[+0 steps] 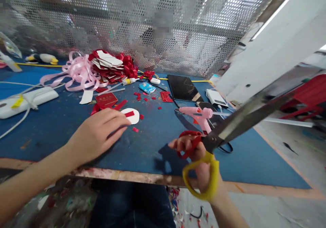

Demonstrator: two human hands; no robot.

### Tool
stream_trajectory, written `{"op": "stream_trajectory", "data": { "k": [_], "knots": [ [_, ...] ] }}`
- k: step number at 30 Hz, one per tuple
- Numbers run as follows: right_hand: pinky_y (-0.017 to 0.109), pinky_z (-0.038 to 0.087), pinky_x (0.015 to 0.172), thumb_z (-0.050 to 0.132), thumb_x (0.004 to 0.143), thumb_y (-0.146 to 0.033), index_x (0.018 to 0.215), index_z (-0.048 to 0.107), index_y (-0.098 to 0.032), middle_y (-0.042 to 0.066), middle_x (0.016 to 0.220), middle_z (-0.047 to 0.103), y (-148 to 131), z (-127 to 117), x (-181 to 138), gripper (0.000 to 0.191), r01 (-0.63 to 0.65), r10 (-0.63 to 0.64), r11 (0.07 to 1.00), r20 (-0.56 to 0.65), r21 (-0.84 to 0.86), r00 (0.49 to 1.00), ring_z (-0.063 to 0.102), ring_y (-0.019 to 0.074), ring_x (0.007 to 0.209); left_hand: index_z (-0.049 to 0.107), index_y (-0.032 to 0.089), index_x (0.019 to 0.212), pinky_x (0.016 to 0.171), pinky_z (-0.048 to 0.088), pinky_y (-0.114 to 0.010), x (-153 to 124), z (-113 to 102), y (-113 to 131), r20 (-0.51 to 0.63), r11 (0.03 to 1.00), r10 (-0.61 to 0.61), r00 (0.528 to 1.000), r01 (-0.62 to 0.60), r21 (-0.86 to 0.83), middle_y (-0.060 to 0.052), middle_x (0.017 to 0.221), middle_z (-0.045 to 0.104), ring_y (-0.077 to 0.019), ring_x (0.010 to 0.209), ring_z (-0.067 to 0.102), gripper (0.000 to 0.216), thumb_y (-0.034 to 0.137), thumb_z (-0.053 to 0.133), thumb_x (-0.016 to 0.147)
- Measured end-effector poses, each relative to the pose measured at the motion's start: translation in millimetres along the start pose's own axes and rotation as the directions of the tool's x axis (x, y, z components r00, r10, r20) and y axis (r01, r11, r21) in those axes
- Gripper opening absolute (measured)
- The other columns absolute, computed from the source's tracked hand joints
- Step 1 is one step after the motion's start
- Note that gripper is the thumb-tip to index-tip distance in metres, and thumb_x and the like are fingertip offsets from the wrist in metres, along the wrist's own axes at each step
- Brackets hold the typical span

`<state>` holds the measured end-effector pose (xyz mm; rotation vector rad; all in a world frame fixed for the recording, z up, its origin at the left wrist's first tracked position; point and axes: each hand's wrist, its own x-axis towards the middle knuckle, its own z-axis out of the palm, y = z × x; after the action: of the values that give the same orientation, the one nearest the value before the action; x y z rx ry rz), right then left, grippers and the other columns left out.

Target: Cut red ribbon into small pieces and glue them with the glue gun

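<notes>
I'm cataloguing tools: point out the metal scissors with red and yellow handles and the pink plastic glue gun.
Red-and-yellow-handled metal scissors (pixel 214 138): head view, on the pivot.
Pink plastic glue gun (pixel 200 114): head view, upper body.

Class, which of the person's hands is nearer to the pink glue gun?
Right. The right hand, holding scissors, is just in front of the pink glue gun; the left hand is farther off to its left, at the white oval.

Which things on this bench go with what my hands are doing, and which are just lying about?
Likely part of the job:
Scissors, in the right hand
White oval, touched by the left hand
Red strip, on the oval
Pink glue gun, probably, close by

Probably just lying about:
Blue packet
Dark flat panel
White box
</notes>
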<state>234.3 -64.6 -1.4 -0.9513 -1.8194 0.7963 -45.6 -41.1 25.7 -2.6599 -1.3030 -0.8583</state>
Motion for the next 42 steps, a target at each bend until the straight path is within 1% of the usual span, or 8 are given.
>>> {"op": "stream_trajectory", "data": {
  "k": [6,13,16,18,20,23,25,42],
  "knots": [
    [0.035,0.042,0.065,0.033,0.077,-0.075,0.084,0.043,-0.02,0.006,0.083,0.051,-16.4,-3.5,40.9,0.056,0.111,-0.011,0.892,0.225,-0.438,0.974,0.049,0.0195,0.072,0.06,0.011,0.101,0.082,0.046,-0.037,39.4,33.9,-41.9,0.354,0.976,-0.137,0.925,0.064,0.21,-0.012,0.098,0.061,-0.0253,0.095,0.057,0.023,0.025,0.046,0.089],
    [0.028,0.032,0.053,0.033,0.08,-0.072,0.067,0.04,-0.021,0.001,0.069,0.045,3.9,5.2,84.1,0.053,0.134,0.035,0.779,0.256,-0.613,0.966,0.041,0.0137,0.057,0.06,0.012,0.086,0.069,0.046,-0.035,47.8,46.1,-46.3,0.323,0.973,-0.147,0.935,0.078,0.217,-0.013,0.084,0.063,-0.0259,0.082,0.06,0.025,0.013,0.035,0.089],
    [0.027,0.035,0.055,0.042,0.077,-0.069,0.072,0.045,-0.02,0.002,0.072,0.048,10.7,5.8,82.4,0.05,0.147,0.025,0.78,0.265,-0.608,0.964,0.044,0.014,0.059,0.055,0.016,0.093,0.071,0.046,-0.031,45.0,48.6,-47.9,0.225,0.975,-0.221,0.949,0.223,0.018,-0.009,0.087,0.063,-0.0214,0.082,0.06,0.023,0.022,0.032,0.092],
    [0.027,0.038,0.055,0.049,0.073,-0.07,0.073,0.047,-0.019,0.003,0.075,0.05,12.7,4.7,76.5,0.05,0.163,0.021,0.778,0.284,-0.606,0.959,0.045,0.0142,0.061,0.05,0.019,0.094,0.066,0.045,-0.027,42.1,50.4,-47.6,0.156,0.842,-0.381,0.912,0.411,-0.348,-0.003,0.08,0.061,-0.0162,0.07,0.059,0.018,0.029,0.034,0.092],
    [0.028,0.039,0.056,0.053,0.07,-0.07,0.073,0.048,-0.019,0.004,0.076,0.051,12.9,3.1,70.6,0.051,0.163,0.034,0.766,0.293,-0.621,0.956,0.047,0.0146,0.062,0.047,0.02,0.092,0.055,0.04,-0.023,38.9,52.2,-45.3,0.191,0.534,-0.521,0.832,0.493,-0.687,0.003,0.068,0.054,-0.0118,0.056,0.051,0.015,0.034,0.041,0.09],
    [0.028,0.04,0.055,0.054,0.068,-0.07,0.071,0.049,-0.019,0.004,0.075,0.052,11.9,0.8,66.5,0.052,0.142,0.063,0.749,0.282,-0.647,0.957,0.047,0.0144,0.06,0.047,0.02,0.092,0.047,0.031,-0.019,34.5,54.7,-39.5,0.306,0.175,-0.558,0.771,0.47,-0.865,0.007,0.062,0.046,-0.0074,0.049,0.038,0.018,0.038,0.048,0.088],
    [0.027,0.039,0.053,0.054,0.068,-0.07,0.07,0.049,-0.019,0.004,0.074,0.052,11.7,-0.1,66.7,0.052,0.12,0.088,0.742,0.272,-0.66,0.958,0.047,0.0139,0.058,0.048,0.02,0.094,0.047,0.029,-0.018,32.5,55.7,-36.0,0.343,0.07,-0.552,0.76,0.453,-0.889,0.007,0.062,0.046,-0.0061,0.049,0.036,0.02,0.039,0.051,0.088],
    [0.026,0.029,0.045,0.043,0.079,-0.066,0.058,0.045,-0.021,0.001,0.06,0.046,18.0,6.0,69.0,0.05,0.149,0.057,0.674,0.252,-0.723,0.966,0.039,0.0101,0.044,0.054,0.018,0.086,0.053,0.043,-0.022,31.6,52.0,-25.1,0.31,0.022,-0.536,0.785,0.381,-0.924,0.0,0.068,0.062,-0.0102,0.054,0.053,0.021,0.039,0.052,0.088]
  ]
}}
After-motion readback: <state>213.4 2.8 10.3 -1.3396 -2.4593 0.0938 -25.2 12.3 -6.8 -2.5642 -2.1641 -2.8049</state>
